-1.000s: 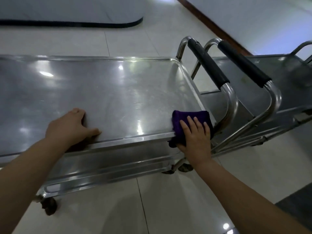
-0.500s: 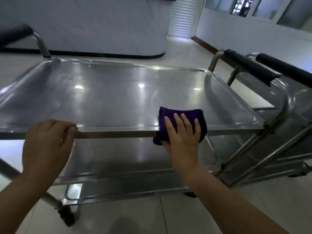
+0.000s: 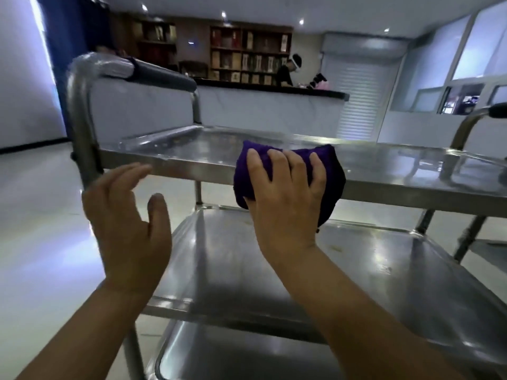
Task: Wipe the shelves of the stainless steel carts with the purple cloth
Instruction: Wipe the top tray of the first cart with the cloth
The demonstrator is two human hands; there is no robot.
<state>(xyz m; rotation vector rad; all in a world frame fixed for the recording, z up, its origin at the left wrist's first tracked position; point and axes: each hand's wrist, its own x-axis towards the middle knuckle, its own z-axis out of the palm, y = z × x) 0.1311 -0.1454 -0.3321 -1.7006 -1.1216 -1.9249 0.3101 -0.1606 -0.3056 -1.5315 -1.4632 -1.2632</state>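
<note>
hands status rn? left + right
Left hand: open, holding nothing, near the top shelf edge.
Right hand: closed on the purple cloth at that edge.

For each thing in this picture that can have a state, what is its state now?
Purple cloth: bunched, draped over the top shelf's front edge.
Right hand: pressing on the cloth.
Left hand: open, holding nothing.
Stainless steel cart's top shelf: shiny, nothing on it but the cloth.
Middle shelf: bare.
</note>
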